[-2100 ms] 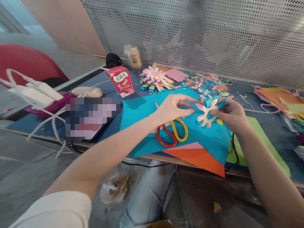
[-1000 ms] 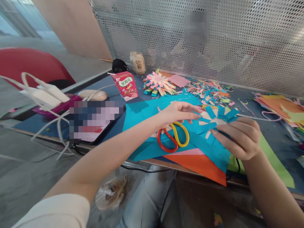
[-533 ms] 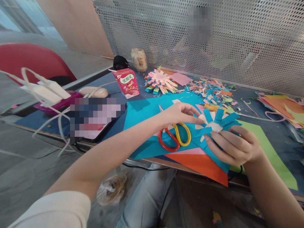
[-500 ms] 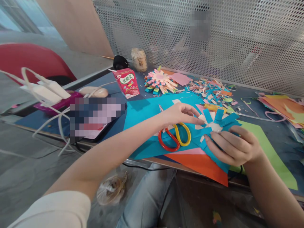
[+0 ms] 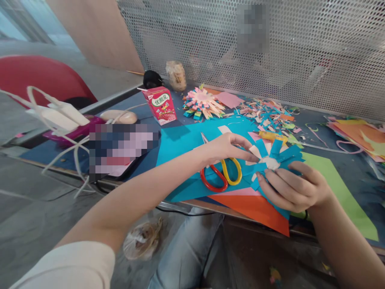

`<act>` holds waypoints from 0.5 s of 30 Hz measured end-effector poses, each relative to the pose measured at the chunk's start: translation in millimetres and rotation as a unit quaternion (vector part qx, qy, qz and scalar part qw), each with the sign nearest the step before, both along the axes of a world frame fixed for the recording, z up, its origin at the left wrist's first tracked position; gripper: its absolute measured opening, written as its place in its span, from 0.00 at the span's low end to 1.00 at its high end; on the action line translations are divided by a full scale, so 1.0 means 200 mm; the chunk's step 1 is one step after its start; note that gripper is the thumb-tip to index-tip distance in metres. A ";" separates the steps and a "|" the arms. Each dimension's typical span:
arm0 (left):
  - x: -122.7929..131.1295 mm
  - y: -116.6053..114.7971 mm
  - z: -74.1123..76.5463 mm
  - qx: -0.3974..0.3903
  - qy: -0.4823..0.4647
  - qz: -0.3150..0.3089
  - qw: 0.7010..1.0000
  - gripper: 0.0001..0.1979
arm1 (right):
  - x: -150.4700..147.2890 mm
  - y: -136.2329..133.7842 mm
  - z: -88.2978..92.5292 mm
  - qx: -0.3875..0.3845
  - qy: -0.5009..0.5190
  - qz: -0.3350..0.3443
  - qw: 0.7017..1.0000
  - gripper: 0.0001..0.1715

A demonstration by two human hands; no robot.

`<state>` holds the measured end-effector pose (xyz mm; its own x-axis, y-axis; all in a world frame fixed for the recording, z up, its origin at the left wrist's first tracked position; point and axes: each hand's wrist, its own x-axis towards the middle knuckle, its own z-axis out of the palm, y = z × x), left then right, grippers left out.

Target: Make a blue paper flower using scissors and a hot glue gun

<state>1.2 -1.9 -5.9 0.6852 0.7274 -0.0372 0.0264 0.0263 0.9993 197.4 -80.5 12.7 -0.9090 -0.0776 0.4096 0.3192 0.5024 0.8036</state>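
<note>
A blue and pale pink paper flower (image 5: 269, 162) with cut strips around a pale centre is between my hands, above the blue paper sheet (image 5: 177, 150). My right hand (image 5: 296, 186) grips its near right side, fingers curled round the edge. On its left side, the fingertips of my left hand (image 5: 231, 147) close on a strip; the exact pinch is partly hidden. Beneath my left wrist lie scissors (image 5: 214, 178) with one red and one yellow handle loop, the blades partly covered.
Behind are a finished-looking layered paper flower (image 5: 203, 102), a heap of paper scraps (image 5: 267, 114) and a red drink carton (image 5: 161, 105). A tablet-like device (image 5: 124, 150) and white cables (image 5: 76, 154) lie left. Orange (image 5: 255, 208) and green paper (image 5: 339, 188) lie near the front edge.
My left fingers have shifted slightly along the flower's left strips. The flower has tilted and moved a little left, with my right hand still gripping it.
</note>
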 end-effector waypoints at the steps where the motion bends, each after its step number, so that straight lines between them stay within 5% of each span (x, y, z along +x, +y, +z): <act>1: 0.00 0.00 0.00 -0.003 0.000 0.002 1.000 0.11 | 0.00 0.00 0.00 0.001 -0.002 0.000 1.000 0.06; 12: 0.01 -0.01 0.00 -0.002 -0.010 -0.018 1.000 0.08 | 0.02 0.01 0.01 0.011 0.001 0.007 1.000 0.06; 15: 0.01 0.02 0.01 -0.017 -0.041 0.052 0.998 0.09 | 0.03 0.04 -0.02 -0.029 0.051 0.026 0.998 0.06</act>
